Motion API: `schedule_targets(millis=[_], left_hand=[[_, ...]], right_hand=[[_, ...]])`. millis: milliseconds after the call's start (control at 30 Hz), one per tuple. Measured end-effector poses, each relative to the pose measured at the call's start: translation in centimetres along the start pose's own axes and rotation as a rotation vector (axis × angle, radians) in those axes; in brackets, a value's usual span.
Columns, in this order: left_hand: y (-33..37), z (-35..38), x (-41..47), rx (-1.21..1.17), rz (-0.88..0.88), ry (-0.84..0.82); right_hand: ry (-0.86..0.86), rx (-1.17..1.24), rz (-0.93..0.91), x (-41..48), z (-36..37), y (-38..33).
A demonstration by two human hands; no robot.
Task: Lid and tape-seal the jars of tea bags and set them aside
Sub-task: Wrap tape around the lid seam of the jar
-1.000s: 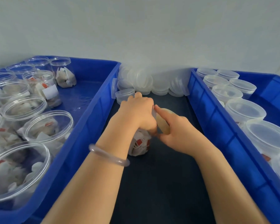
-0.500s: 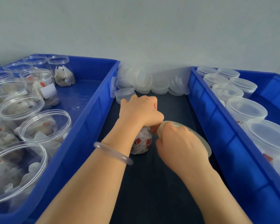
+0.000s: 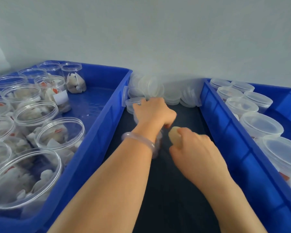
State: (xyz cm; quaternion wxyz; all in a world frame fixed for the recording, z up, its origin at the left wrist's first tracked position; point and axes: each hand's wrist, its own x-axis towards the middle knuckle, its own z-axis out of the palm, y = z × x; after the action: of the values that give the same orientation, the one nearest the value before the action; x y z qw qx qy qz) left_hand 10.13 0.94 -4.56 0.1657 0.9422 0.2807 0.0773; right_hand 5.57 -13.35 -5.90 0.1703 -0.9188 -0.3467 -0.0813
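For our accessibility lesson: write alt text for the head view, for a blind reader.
The left hand grips a jar of tea bags on a dark mat while the right hand holds a tape roll beside it. Blue bins flank them: open jars left, lidded jars right.

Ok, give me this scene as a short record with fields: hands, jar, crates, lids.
left hand: grips the jar from above
right hand: holds the tape roll beside the jar
left crate: open jars of tea bags
right crate: lidded jars
loose lids: piled at the back, between the crates
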Motion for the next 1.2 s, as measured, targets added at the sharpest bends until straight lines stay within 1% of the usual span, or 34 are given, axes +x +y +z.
schedule_targets(millis=[33, 67, 100, 167, 267, 300, 333, 367, 400, 433, 467, 500, 533, 567, 600, 700, 733, 767, 867, 933, 1000, 1100, 1200], left_hand=[[-0.2, -0.2, 0.4, -0.013, -0.032, 0.020], [-0.2, -0.3, 0.9, -0.008, -0.007, -0.012], [0.0, -0.4, 1.3, 0.022, 0.061, -0.075], [0.0, -0.4, 1.7, 0.081, 0.152, -0.176], [-0.6, -0.5, 2.2, 0.155, 0.227, -0.219], [-1.0, -0.6, 2.2, 0.147, 0.276, -0.181], [-1.4, -0.4, 1.8, 0.070, 0.339, -0.075], [-2.0, 0.0, 1.3, -0.075, 0.402, 0.115], [-2.7, 0.5, 0.7, -0.298, 0.442, 0.344], [-3.5, 1.2, 0.0, -0.554, 0.427, 0.515], [-4.3, 2.2, -0.6, -0.788, 0.353, 0.568], [-5.1, 3.3, -1.1, -0.990, 0.252, 0.515], [-5.8, 4.5, -1.3, -1.149, 0.171, 0.408], [-6.5, 5.7, -1.4, -1.249, 0.125, 0.308], [-7.0, 6.7, -1.5, -1.291, 0.098, 0.254], [-7.4, 8.3, -1.6, -1.311, 0.088, 0.239], [-7.4, 8.5, -1.6, -1.304, 0.094, 0.232], [-7.4, 8.7, -1.5, -1.300, 0.098, 0.222], [-7.6, 8.8, -1.4, -1.317, 0.098, 0.164], [-7.6, 8.8, -1.4, -1.340, 0.086, 0.126], [-7.7, 8.8, -1.4, -1.347, 0.083, 0.118], [-8.0, 8.8, -1.1, -1.372, 0.074, 0.122], [-7.9, 8.9, -1.2, -1.396, 0.080, 0.141]], right_hand=[[0.076, 0.035, -0.053, 0.1, 0.1, 0.0], [0.113, 0.037, -0.054, 0.7, 0.1, 0.6], [0.095, 0.023, -0.010, 1.8, 0.3, 1.3], [-0.058, -0.026, 0.101, 4.2, 1.4, 3.0], [-0.089, -0.096, 0.081, 6.1, 5.2, 4.8], [-0.091, -0.082, 0.057, 6.1, 6.6, 5.1], [-0.100, -0.048, 0.033, 6.0, 8.0, 5.3], [-0.107, -0.022, 0.019, 6.0, 9.0, 5.6], [-0.095, -0.038, 0.001, 6.1, 9.8, 6.0], [-0.075, -0.107, -0.012, 6.3, 10.2, 6.4], [-0.050, -0.186, -0.024, 6.4, 10.6, 6.7], [-0.047, -0.229, -0.031, 6.4, 10.8, 6.9], [-0.056, -0.216, -0.035, 6.4, 10.9, 7.0], [-0.061, -0.116, -0.025, 6.4, 10.9, 7.0], [-0.029, 0.063, -0.009, 6.3, 10.6, 6.9], [0.192, 0.742, 0.028, 6.3, 9.5, 6.0], [0.228, 0.886, 0.044, 6.4, 9.1, 5.4], [0.243, 0.968, 0.053, 6.6, 8.9, 4.8], [0.308, 1.018, 0.070, 7.1, 8.7, 3.3], [0.359, 1.092, 0.093, 7.3, 8.8, 3.2], [0.377, 1.157, 0.056, 7.2, 8.6, 3.4], [0.390, 1.115, -0.038, 7.1, 8.1, 3.7], [0.412, 1.027, -0.088, 6.7, 7.9, 3.9]])
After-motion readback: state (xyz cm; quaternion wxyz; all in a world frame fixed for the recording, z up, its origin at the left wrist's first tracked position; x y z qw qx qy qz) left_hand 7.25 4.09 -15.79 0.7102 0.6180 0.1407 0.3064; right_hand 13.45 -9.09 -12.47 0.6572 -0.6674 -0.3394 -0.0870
